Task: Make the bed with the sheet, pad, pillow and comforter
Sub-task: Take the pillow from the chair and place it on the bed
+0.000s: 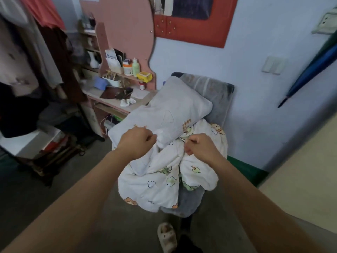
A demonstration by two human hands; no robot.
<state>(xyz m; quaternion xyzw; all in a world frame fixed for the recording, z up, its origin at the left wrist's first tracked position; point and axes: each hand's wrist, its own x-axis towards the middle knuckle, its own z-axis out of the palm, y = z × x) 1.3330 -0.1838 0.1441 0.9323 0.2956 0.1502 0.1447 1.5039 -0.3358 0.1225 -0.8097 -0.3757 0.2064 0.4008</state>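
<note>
A pale grey pillow (164,114) lies slantwise on top of a bundled white comforter (160,181) with a cartoon print, both piled on a grey chair (217,92). My left hand (135,143) grips the fabric where the pillow's near edge meets the comforter. My right hand (199,146), fingers curled, pinches a fold of the comforter beside the pillow's near corner. A darker grey fabric (189,199) hangs under the comforter at the chair's front. The bed's tan surface (300,179) shows at the right edge.
A cluttered pink desk (116,99) with bottles and papers stands left of the chair. Clothes hang at the far left. A slipper (166,236) lies on the grey floor near my feet. A blue umbrella (310,73) leans on the right wall.
</note>
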